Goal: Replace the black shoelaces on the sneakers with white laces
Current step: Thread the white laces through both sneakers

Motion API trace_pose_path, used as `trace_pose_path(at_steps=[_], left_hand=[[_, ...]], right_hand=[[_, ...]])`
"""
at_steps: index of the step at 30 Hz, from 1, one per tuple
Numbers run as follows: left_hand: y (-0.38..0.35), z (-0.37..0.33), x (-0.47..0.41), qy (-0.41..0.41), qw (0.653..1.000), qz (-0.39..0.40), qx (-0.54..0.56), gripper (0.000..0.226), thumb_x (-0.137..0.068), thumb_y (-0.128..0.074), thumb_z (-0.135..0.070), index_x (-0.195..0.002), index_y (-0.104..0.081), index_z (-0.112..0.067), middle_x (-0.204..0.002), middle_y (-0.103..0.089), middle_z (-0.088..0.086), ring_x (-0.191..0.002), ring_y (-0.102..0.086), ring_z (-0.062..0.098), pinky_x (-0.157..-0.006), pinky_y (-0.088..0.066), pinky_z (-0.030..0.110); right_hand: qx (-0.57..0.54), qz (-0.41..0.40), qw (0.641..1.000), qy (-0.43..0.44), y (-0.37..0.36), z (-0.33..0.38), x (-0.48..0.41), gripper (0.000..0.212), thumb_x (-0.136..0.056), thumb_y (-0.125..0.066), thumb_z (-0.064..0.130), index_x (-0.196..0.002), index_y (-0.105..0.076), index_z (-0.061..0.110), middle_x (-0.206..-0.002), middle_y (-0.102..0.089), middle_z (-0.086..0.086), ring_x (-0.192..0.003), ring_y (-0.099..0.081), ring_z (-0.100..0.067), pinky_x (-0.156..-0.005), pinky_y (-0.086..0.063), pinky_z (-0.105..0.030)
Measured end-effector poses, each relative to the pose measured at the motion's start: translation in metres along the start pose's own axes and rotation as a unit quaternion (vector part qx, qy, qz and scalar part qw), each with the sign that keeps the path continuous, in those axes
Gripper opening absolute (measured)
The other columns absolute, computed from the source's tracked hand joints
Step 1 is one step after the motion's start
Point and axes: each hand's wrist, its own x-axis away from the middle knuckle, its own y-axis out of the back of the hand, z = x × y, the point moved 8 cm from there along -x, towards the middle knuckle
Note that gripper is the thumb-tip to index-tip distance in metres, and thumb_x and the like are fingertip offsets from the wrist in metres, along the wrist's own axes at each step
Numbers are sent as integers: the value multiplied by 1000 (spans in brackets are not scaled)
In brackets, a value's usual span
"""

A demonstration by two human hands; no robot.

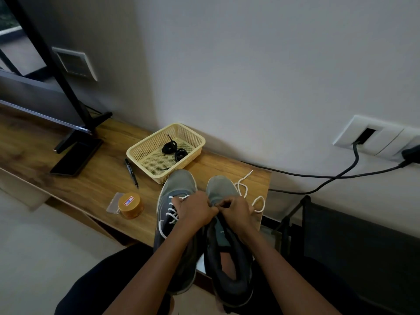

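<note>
Two grey sneakers stand side by side at the wooden table's near edge. The left sneaker [176, 189] carries a white lace [171, 213] through its eyelets. On the right sneaker [221, 187], my left hand [193, 212] and my right hand [237, 212] meet over the front eyelets, fingers curled and pinching a white lace there. That lace's loose end [244, 189] trails in loops on the table to the right. Two coiled black laces [173, 150] lie in a cream mesh basket [141, 151] behind the shoes.
A black pen [131, 172] lies left of the basket. A round orange-lidded jar [130, 204] and a small clear case sit near the front edge. A monitor stand and dark phone [76, 159] are at left. Black cables [318, 176] run from wall sockets at right.
</note>
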Motion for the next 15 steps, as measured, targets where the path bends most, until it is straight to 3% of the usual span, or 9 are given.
trace_pose_path(at_steps=[3,7,12,15], left_hand=[[0,-1,1,5,1000,-7,-3,20,-85,-53,-32,-77,-53,-14,-73,-54,0,-90,-61,22,-102,-18,45],[-4,2,-1,4,1000,10,28,20,-83,-55,-30,-71,-51,-14,-67,-51,-2,-90,-62,24,-100,-27,42],[-3,-1,3,8,1000,18,-4,18,-80,-57,-32,-85,-56,-14,-81,-62,3,-92,-61,22,-104,-22,47],[-3,0,6,1,1000,12,-15,17,-80,-57,-30,-80,-52,-14,-71,-55,-2,-88,-61,20,-104,-23,48]], right_hand=[[43,-18,999,26,-2,6,1,42,-71,-68,8,-42,-58,36,-51,-57,20,-88,-63,-24,-91,-42,-57],[48,-30,997,46,0,15,6,23,-73,-67,2,-61,-71,22,-59,-52,25,-89,-62,-24,-91,-41,-53],[25,-47,998,34,1,13,7,36,-71,-69,2,-51,-62,32,-57,-57,22,-80,-64,-20,-90,-43,-54],[30,-31,998,43,0,13,5,35,-73,-69,7,-51,-62,33,-58,-58,21,-79,-64,-19,-91,-43,-53]])
